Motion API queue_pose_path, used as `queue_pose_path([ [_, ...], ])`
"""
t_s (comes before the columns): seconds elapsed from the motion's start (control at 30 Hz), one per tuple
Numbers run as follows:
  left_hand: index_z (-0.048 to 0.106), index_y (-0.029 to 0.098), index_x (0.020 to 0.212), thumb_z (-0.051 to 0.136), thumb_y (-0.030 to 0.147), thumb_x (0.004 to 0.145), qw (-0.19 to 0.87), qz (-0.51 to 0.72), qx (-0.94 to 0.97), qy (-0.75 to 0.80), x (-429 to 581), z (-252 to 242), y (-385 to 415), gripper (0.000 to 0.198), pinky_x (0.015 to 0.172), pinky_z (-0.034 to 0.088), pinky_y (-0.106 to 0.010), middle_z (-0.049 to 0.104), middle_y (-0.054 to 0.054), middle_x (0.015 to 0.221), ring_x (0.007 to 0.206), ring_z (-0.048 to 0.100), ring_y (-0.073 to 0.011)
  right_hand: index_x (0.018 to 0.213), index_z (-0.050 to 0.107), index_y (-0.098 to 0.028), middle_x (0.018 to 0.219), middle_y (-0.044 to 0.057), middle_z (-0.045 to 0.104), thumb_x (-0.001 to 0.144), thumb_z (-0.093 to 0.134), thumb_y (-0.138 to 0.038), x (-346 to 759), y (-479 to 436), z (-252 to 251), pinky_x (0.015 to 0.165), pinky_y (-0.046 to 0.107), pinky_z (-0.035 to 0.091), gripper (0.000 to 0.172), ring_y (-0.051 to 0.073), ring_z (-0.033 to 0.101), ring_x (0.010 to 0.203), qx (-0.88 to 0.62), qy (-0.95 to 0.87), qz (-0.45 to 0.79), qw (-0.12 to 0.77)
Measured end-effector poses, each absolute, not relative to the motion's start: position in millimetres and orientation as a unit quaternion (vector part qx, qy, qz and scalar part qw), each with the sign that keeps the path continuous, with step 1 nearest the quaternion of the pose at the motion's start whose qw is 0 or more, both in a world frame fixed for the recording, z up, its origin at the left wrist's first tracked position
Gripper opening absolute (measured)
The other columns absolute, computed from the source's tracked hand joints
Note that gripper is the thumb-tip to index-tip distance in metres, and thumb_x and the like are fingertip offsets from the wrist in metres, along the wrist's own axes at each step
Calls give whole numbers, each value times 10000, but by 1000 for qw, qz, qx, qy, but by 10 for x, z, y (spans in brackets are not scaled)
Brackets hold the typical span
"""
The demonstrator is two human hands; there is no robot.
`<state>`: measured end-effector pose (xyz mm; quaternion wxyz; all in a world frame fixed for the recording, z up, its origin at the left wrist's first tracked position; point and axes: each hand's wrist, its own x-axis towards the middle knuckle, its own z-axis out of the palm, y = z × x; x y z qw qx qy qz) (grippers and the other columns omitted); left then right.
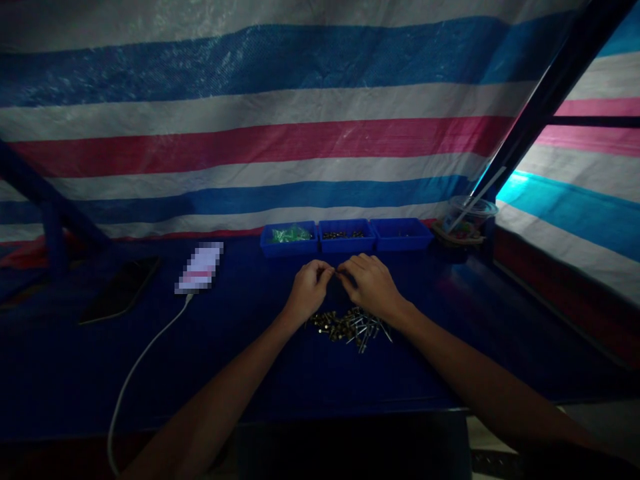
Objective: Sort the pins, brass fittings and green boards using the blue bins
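Observation:
My left hand [311,285] and my right hand [371,281] meet fingertip to fingertip above the blue table [280,380]. Both are closed in a pinch around something small and dark, too tiny and dim to name. Just below them on the tabletop lies a loose heap of small metal parts [350,327]: brass-coloured pieces to the left, long silver screws or pins to the right. Beyond my hands stand three blue bins in a row. The left bin [289,251] holds green and clear bits, the middle bin [347,244] small dark metal pieces, the right bin [403,244] a few specks.
On the left lie a dark phone [120,290] and a lit phone [200,268] with a white cable [131,380] running over the front edge. A plastic cup with a straw [470,212] stands back right. Striped tarpaulin [260,147] and blue frame bars [545,100] enclose the table.

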<state>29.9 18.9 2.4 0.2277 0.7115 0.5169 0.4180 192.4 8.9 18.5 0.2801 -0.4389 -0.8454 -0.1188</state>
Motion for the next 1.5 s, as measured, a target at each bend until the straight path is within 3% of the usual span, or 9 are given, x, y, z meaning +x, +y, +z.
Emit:
queue_pose_path([
  [0.27,601,159,786,500,303,874,259,437,696,508,336,51,151,196,659,430,-264,646,-23,753,724,585,-162,732,597,-185,700,39,637,871,487,-243,1871,-7,233,648,331,299,187,178,533,710,-443,-834,-167,284],
  [0.37,619,155,779,441,306,909,267,425,719,480,321,76,144,267,678,433,-276,654,-28,749,727,594,-165,748,593,-185,655,23,625,880,487,-229,1983,-10,338,616,320,329,175,153,526,631,-395,-799,-186,413],
  [0.47,645,169,823,473,253,900,216,369,786,446,322,80,126,207,760,433,-311,682,-36,834,810,597,-182,800,583,-207,660,14,620,886,488,-245,2168,1,580,606,313,371,134,148,530,611,-321,-711,-224,585],
  [0.57,653,195,921,504,206,888,187,297,847,399,354,47,115,153,806,432,-333,689,-28,897,852,597,-184,825,595,-221,666,20,610,904,465,-304,2294,108,828,633,334,388,173,164,541,632,-350,-626,-260,646],
  [0.8,663,223,967,566,183,847,173,197,896,359,433,3,127,159,781,445,-323,665,-27,864,849,599,-182,1049,634,-166,718,43,656,886,468,-465,2326,445,610,718,358,388,378,217,595,737,-539,-677,-172,470],
  [0.93,663,228,921,600,212,823,160,190,891,379,457,24,122,118,784,421,-340,658,-19,855,863,593,-193,988,653,-168,700,39,656,890,465,-439,2300,384,309,714,348,394,344,213,601,730,-550,-715,-101,421],
  [1.13,613,180,893,497,198,877,140,236,853,444,385,44,199,118,803,420,-370,666,-53,894,866,585,-212,960,643,-169,790,41,663,872,507,-341,2150,327,125,717,317,416,236,181,594,769,-457,-820,35,342],
  [1.33,578,169,899,461,217,887,231,369,760,483,270,21,299,127,739,456,-285,658,-39,864,824,604,-174,927,618,-175,824,53,644,864,531,-273,2005,237,104,724,322,387,146,191,561,809,-407,-864,-23,296],
  [1.5,600,166,879,417,298,913,281,407,723,482,332,90,226,229,717,458,-267,662,-28,804,774,616,-162,828,602,-175,774,57,642,913,455,-252,1989,202,198,692,323,377,187,182,553,749,-423,-843,-79,324],
])
